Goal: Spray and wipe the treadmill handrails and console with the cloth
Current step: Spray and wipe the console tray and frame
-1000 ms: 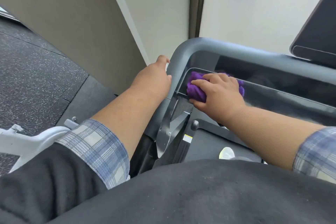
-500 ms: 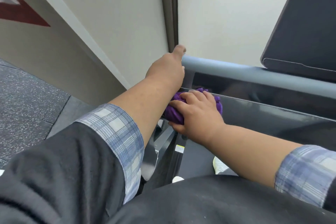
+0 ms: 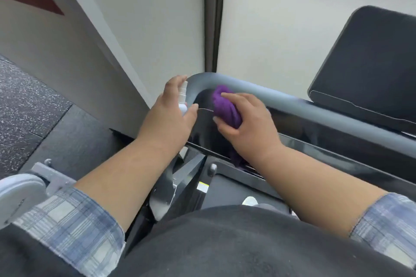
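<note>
My left hand [image 3: 167, 111] grips a small white spray bottle [image 3: 183, 99], forefinger on its top, right beside the curved left corner of the grey treadmill handrail [image 3: 292, 101]. My right hand [image 3: 245, 125] holds a bunched purple cloth [image 3: 225, 105] against the glossy black console panel [image 3: 326, 135] just below that rail. More cloth shows below my right wrist. The dark console screen [image 3: 371, 63] stands at the upper right.
A pale wall [image 3: 146, 18] with a dark vertical strip [image 3: 213, 16] stands close behind the treadmill. Speckled black gym flooring [image 3: 24, 105] lies to the left. A white and grey part of another machine [image 3: 24, 186] sits at the lower left. The treadmill deck [image 3: 225, 189] is below my arms.
My left hand has drawn back from the rail's corner, and the spray bottle in it now shows. My right hand has carried the cloth up and right, nearer the rail.
</note>
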A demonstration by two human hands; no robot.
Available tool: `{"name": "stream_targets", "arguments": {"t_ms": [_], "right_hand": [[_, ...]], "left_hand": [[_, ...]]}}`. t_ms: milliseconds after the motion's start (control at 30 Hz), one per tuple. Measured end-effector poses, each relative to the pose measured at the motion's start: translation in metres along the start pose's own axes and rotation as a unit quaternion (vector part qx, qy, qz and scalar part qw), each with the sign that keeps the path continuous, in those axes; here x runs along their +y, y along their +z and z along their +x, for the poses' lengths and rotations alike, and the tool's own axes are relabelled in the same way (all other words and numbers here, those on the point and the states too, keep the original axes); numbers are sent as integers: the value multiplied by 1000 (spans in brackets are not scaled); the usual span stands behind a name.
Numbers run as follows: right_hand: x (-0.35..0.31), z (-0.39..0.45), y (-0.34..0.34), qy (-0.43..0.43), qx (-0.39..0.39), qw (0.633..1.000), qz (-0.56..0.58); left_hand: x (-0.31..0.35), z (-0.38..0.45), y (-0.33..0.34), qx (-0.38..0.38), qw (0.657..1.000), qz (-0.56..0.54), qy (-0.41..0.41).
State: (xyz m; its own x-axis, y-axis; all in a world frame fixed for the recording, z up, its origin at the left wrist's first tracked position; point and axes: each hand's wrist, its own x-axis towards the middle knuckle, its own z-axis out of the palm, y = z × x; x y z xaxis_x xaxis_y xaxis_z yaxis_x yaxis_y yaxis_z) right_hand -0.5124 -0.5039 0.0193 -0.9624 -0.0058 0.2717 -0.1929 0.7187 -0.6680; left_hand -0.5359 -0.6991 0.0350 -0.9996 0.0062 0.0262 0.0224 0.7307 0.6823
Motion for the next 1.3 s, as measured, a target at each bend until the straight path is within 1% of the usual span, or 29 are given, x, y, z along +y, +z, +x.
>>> {"name": "stream_targets", "arguments": {"t_ms": [33,67,100,167,233,267,333,400,467,600,733,833,900,1000,1033,1133,1167,1200,1300], "right_hand": [[0,9,-5,1,26,1000,-1],[0,21,-9,4,30,999,-22],[3,33,-12,10,14,998,-62],[14,56,-13,19,-63,981,-183],[25,68,-7,13,-141,947,-290],[29,71,-2,1,-158,932,-325],[30,76,9,-36,-164,919,-356],[27,87,18,-93,-186,913,-351],[21,103,26,-158,-232,900,-334],[-1,129,48,-285,-332,847,-302],[-19,129,61,-377,-380,800,-271],[-39,105,74,-439,-408,761,-248],[-56,78,85,-491,-410,732,-235],[-85,30,102,-548,-400,708,-195],[-96,14,108,-564,-403,695,-190],[-123,-20,129,-608,-424,638,-208],[-128,-24,132,-612,-427,632,-210],[-129,-23,134,-612,-427,633,-206],[-113,-4,126,-603,-415,656,-184]], "left_hand": [[-3,-13,-3,8,1000,-23,-8],[-6,-24,-5,17,999,-41,-14],[-8,-35,-7,26,998,-53,-18],[-11,-55,-9,46,996,-74,-26],[-13,-73,-10,64,994,-88,-27],[-13,-81,-10,72,993,-90,-27],[-16,-96,-11,86,991,-93,-34],[-20,-110,-12,100,989,-96,-49],[-23,-121,-12,109,987,-95,-63],[-20,-139,-5,134,984,-92,-72],[-19,-153,-2,186,975,-111,-40],[-21,-168,1,200,973,-112,-27],[-21,-178,2,200,974,-103,-26],[-17,-187,0,192,978,-81,-26],[-15,-189,0,190,979,-75,-25],[-10,-191,3,197,978,-66,-27],[-8,-191,4,202,976,-67,-32],[-6,-191,5,206,975,-68,-36],[2,-187,11,194,977,-71,-51]]}}
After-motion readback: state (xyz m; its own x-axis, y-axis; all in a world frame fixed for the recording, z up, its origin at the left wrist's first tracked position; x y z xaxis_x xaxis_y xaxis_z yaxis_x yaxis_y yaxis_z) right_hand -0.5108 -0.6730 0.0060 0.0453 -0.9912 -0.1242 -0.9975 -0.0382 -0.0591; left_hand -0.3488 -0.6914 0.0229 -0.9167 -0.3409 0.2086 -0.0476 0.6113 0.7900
